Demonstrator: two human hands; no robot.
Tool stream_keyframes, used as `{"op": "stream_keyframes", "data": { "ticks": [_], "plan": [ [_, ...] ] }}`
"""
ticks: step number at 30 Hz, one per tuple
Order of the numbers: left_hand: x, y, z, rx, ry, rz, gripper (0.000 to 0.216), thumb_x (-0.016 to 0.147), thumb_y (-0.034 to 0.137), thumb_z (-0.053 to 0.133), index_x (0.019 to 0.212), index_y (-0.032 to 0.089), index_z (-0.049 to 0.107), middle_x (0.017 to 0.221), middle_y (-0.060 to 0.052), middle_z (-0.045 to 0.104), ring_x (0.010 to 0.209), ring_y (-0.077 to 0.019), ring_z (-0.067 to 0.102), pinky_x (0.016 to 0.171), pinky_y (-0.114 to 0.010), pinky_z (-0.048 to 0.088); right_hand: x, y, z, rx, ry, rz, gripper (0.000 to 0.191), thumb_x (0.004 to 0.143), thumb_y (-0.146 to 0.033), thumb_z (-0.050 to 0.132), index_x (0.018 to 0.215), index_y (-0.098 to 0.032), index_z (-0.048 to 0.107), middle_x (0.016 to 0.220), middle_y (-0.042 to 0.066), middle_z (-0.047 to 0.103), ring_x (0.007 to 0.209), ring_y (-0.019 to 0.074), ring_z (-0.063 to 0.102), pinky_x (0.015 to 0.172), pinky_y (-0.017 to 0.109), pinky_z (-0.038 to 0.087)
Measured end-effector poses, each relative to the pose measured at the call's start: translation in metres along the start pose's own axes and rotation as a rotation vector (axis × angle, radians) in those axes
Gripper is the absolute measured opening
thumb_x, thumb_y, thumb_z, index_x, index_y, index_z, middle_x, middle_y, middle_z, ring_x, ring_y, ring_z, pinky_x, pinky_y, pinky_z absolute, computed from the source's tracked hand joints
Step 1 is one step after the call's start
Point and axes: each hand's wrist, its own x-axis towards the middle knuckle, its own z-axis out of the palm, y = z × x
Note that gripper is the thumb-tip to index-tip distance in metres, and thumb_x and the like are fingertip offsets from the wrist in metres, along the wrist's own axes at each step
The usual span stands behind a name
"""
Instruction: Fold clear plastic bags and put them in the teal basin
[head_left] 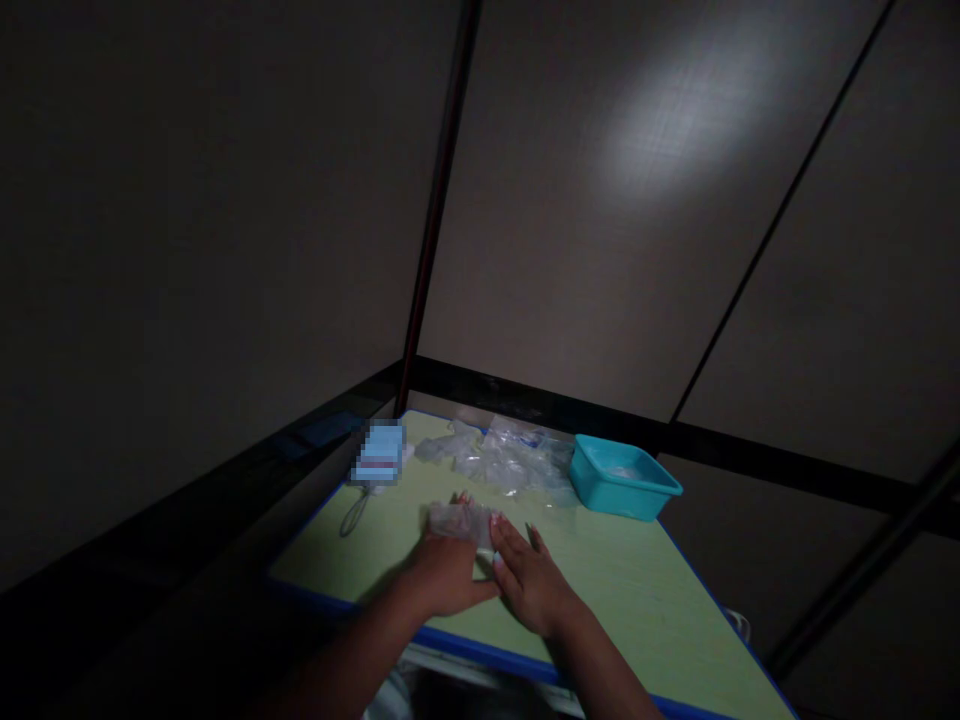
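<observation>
A small piece of thin clear plastic [456,520] lies across the fingers of my left hand [446,575], low over the near half of the table. The plastic partly hides those fingers, and the thumb stretches toward the other hand. My right hand [534,590] meets the plastic's right edge with its fingertips closed on it, close beside the left thumb. I cannot make out whether the plastic is a bag or a glove. Just beyond both hands, crumpled clear plastic [510,465] spreads over the table.
A turquoise plastic basin [619,492] stands at the table's right back, with something pale inside. At the left edge lies a blurred-out blue item [379,452] with a looped cord [354,515]. The pale green table [600,590] has a blue rim and adjoins panelled walls.
</observation>
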Motion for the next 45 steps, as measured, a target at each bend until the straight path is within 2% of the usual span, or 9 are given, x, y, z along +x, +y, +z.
{"op": "stream_keyframes", "data": {
  "ticks": [4,7,11,13,17,22,27,31,45],
  "plan": [
    [-0.007,-0.014,-0.012,0.032,0.035,-0.017,0.087,0.068,0.070,0.047,0.136,0.020,0.029,0.141,-0.017,0.026,0.133,-0.0311,0.010,0.104,-0.056,0.005,0.000,-0.001,0.000,0.004,0.000,0.008,0.055,0.092,-0.048,0.014,0.140,-0.022,0.008,0.144,0.005,0.012,0.133,0.0204,0.012,0.106,0.051,0.010],
    [-0.013,-0.028,-0.019,-0.009,0.111,-0.096,0.074,0.077,0.064,0.041,0.132,0.015,0.037,0.138,-0.017,0.035,0.132,-0.0298,0.017,0.104,-0.053,0.015,0.000,-0.004,-0.002,0.006,-0.008,0.021,0.057,0.091,-0.050,0.014,0.140,-0.021,0.009,0.145,0.006,0.012,0.133,0.0202,0.012,0.106,0.050,0.010],
    [-0.026,-0.024,-0.024,-0.106,0.435,-0.195,0.055,0.089,0.040,0.032,0.137,0.014,0.023,0.144,-0.013,0.021,0.132,-0.0242,0.017,0.104,-0.044,0.025,-0.001,-0.008,-0.003,-0.001,-0.004,0.029,0.059,0.091,-0.050,0.013,0.140,-0.018,0.009,0.145,0.006,0.013,0.133,0.0212,0.011,0.106,0.051,0.008],
    [-0.033,-0.008,-0.023,-0.091,0.491,-0.148,0.054,0.090,0.036,0.032,0.139,0.017,0.019,0.147,-0.010,0.013,0.134,-0.0230,0.012,0.106,-0.043,0.022,-0.001,-0.009,-0.002,-0.011,0.015,0.028,0.060,0.091,-0.051,0.015,0.140,-0.017,0.010,0.144,0.007,0.014,0.133,0.0224,0.011,0.106,0.052,0.005],
    [-0.034,0.030,-0.019,-0.075,0.184,0.039,0.059,0.089,0.044,0.031,0.141,0.023,0.011,0.148,-0.003,0.009,0.134,-0.0217,0.008,0.109,-0.042,0.015,0.000,-0.010,-0.002,-0.025,0.026,0.021,0.058,0.090,-0.049,0.021,0.140,-0.022,0.009,0.145,0.007,0.013,0.133,0.0237,0.011,0.105,0.054,0.003],
    [-0.011,0.048,-0.017,-0.191,-0.057,0.023,0.059,0.091,0.050,0.012,0.141,0.018,0.011,0.147,-0.004,0.009,0.134,-0.0182,0.006,0.109,-0.039,0.014,0.001,-0.010,-0.002,-0.049,-0.009,0.037,0.060,0.088,-0.042,0.031,0.140,-0.026,0.006,0.145,0.003,0.010,0.133,0.0260,0.008,0.104,0.056,-0.002],
    [-0.003,0.038,-0.013,-0.138,-0.033,-0.094,0.066,0.089,0.053,0.007,0.139,0.012,0.018,0.146,-0.007,0.012,0.134,-0.0197,0.007,0.109,-0.042,0.011,0.012,-0.010,0.000,-0.055,0.080,0.136,0.053,0.091,-0.038,0.018,0.141,-0.024,0.008,0.146,0.002,0.010,0.134,0.0216,0.008,0.103,0.055,-0.007],
    [-0.007,0.028,-0.003,-0.084,-0.057,-0.153,0.073,0.087,0.057,0.006,0.138,0.007,0.019,0.145,-0.011,0.014,0.134,-0.0221,0.010,0.108,-0.044,0.012,0.022,-0.010,0.002,-0.023,0.012,0.075,0.053,0.091,-0.037,0.019,0.141,-0.023,0.008,0.146,0.003,0.011,0.134,0.0185,0.010,0.105,0.051,-0.005],
    [-0.015,-0.020,-0.004,0.110,-0.075,-0.194,0.069,0.086,0.058,0.017,0.137,0.012,0.026,0.144,-0.011,0.019,0.134,-0.0236,0.012,0.105,-0.049,0.015,0.022,-0.011,0.003,-0.039,-0.029,0.064,0.063,0.089,-0.048,0.020,0.141,-0.013,0.009,0.146,0.011,0.008,0.134,0.0202,0.005,0.105,0.048,-0.001]
  ]
}}
